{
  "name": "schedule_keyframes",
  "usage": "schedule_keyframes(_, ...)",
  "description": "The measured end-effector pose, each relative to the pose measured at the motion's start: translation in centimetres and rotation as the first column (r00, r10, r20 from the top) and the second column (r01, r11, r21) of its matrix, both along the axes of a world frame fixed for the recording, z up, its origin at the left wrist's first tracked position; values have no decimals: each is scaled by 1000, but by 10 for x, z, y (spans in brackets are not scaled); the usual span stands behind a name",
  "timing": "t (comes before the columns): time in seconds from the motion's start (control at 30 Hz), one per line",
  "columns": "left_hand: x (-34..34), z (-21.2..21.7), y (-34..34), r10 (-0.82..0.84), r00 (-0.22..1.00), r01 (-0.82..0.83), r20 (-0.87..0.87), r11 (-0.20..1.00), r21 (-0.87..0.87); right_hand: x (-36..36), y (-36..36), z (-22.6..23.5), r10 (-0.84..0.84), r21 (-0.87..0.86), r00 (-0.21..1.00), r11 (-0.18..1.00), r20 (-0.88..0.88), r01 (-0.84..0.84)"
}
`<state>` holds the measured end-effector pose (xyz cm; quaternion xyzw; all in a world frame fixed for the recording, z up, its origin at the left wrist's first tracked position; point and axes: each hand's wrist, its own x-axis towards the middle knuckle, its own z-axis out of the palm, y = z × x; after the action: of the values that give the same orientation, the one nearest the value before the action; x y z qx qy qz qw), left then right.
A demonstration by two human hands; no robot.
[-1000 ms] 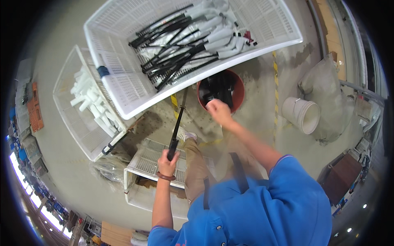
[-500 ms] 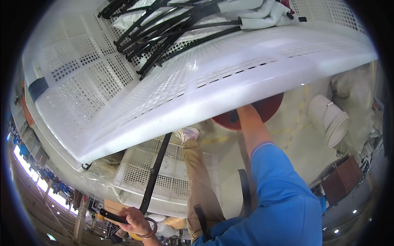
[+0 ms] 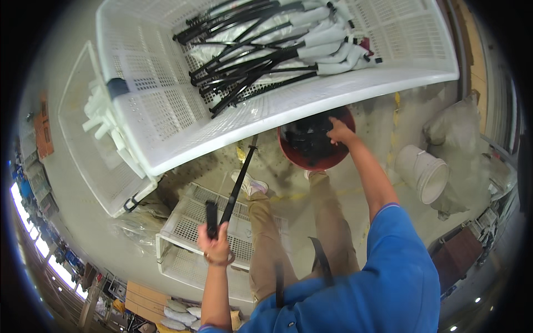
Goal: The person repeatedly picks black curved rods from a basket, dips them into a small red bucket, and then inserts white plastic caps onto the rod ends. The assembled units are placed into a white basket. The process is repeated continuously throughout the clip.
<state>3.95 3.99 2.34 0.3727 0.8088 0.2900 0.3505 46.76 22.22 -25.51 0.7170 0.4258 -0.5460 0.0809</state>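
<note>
My left hand (image 3: 214, 241) is closed around a long black rod (image 3: 236, 188), which slants up toward the white crate. A short, flat black piece (image 3: 211, 217) stands up from the same fist; whether it joins the rod I cannot tell. At the right side of a red bucket (image 3: 348, 158), my right hand (image 3: 341, 133) reaches over the rim with its fingers bent inward. Dark pieces (image 3: 308, 136) fill the bucket, and anything pinched in those fingers blends in with them. Part of the bucket is hidden by the crate's near edge.
A large white perforated crate (image 3: 266, 130) holds several black rods with pale wrapped ends (image 3: 327, 41). Another white crate (image 3: 183, 219) sits by my legs. A white bucket (image 3: 422, 172) lies tilted at right, near clear plastic sheeting (image 3: 458, 130). White tube pieces (image 3: 108, 122) lie at left.
My left hand has moved up and forward with the rod, whose black end piece now points upward. My right hand, formerly hidden behind the crate edge, now shows at the red bucket. The view has shifted.
</note>
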Motion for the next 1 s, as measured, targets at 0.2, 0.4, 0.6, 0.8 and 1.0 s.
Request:
schedule_keyframes(0.2,17,1,51,-191,975,207,-115,966,155,17,-42,190,-260,-28,870,961,-420,274)
schedule_keyframes(0.4,27,80,83,-376,924,381,-73,884,269,47,-80,400,-28,274,806,933,-591,234)
schedule_keyframes(0.6,32,232,81,-501,859,505,-104,798,327,-20,-44,499,369,672,816,740,-444,31)
schedule_keyframes(0.8,40,337,71,-499,856,512,-137,779,361,-53,-17,535,503,977,864,200,-32,-80)
schedule_keyframes(1.0,49,362,51,-522,816,577,-248,730,365,-53,-19,581,592,966,771,-51,234,-254)
